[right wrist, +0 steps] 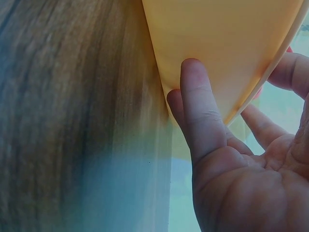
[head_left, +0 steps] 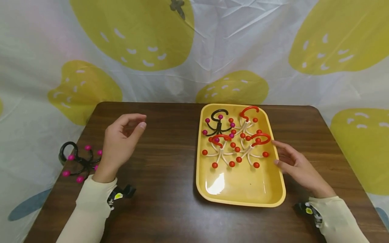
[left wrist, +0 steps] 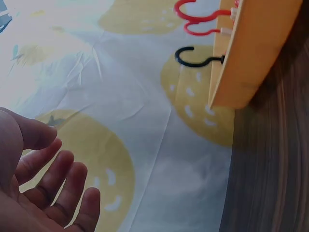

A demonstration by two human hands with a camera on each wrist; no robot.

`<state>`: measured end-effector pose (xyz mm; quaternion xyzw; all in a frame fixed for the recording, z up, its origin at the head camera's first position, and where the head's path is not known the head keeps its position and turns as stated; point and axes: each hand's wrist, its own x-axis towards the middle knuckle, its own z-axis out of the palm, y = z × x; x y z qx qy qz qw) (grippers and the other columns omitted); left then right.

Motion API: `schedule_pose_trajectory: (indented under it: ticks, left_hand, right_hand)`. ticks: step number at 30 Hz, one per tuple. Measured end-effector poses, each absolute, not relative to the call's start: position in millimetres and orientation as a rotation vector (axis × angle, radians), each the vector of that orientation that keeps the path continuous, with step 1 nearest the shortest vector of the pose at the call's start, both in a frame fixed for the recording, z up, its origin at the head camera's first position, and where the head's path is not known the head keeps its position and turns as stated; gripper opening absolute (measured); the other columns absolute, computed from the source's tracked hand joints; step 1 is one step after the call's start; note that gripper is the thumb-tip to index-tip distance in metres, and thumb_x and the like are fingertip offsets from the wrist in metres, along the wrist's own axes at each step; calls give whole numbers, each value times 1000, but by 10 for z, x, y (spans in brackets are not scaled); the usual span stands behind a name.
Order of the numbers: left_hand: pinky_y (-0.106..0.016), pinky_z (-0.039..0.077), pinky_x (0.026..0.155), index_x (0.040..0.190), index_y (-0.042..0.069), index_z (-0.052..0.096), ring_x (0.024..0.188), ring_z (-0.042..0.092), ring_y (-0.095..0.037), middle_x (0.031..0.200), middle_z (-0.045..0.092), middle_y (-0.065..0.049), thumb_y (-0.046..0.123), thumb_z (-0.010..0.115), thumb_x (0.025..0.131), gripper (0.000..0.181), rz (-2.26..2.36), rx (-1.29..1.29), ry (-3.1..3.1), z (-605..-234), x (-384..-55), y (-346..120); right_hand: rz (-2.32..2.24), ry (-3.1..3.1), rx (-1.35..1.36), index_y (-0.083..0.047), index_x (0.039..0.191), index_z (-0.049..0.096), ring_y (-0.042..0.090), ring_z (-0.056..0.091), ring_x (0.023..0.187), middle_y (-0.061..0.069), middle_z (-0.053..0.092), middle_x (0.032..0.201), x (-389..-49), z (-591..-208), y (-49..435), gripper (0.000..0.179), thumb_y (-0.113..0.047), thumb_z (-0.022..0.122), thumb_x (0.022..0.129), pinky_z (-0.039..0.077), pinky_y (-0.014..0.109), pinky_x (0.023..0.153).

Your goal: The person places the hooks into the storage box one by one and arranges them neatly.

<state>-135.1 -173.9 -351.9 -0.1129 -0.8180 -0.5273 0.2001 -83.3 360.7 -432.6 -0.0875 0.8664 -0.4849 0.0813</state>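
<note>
A yellow tray (head_left: 240,189) lies on the table. Inside it, toward the far end, are a black claw-shaped multi-arm hook with magenta ball tips (head_left: 218,125) and three white multi-arm hooks with red curved tops and red balls, one nearest the right wall (head_left: 250,150). My right hand (head_left: 299,168) rests its fingers against the tray's right side; in the right wrist view the fingertips touch the outer wall (right wrist: 207,29). My left hand (head_left: 120,145) is raised, fingers loosely bent, holding nothing. Another black hook with magenta balls (head_left: 83,162) lies behind the left wrist, partly hidden by it.
The dark wooden table (head_left: 164,202) meets a white cloth backdrop with yellow lemon-like prints (head_left: 170,84) at its far edge. The black hook at left lies close to the table's left edge. Dark camera straps (head_left: 121,194) sit on both wrists.
</note>
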Motion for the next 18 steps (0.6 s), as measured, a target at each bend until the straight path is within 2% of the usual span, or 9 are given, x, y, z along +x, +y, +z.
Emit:
schedule_pose_trajectory:
  ticks: [6,11,18]
  left_hand:
    - [-14,52,76,118,10,78,91,69,0,103,75,14,13,73,100,19,-1421,-244,-2246,-3467,-1270,-1956]
    - [-12,49,74,118,10,79,90,67,2,100,71,26,13,74,99,20,-1352,-151,-2245,-3438,-1199,-2107]
    - [-13,49,74,121,8,77,91,67,1,99,70,25,13,74,99,23,-1353,-43,-2229,-3459,-1117,-2306]
  right_hand:
    - [-1450,2605,-274,-11,164,35,-9,63,111,30,56,144,-829,-4338,3609,66,-12,65,105,62,24,82]
    - [-1446,2608,-270,-11,164,35,-8,63,111,30,56,144,-833,-4337,3604,66,-13,65,105,62,24,82]
    - [-1427,2603,-241,-13,165,34,-8,62,112,29,55,146,-832,-4324,3599,67,-15,65,105,61,23,84]
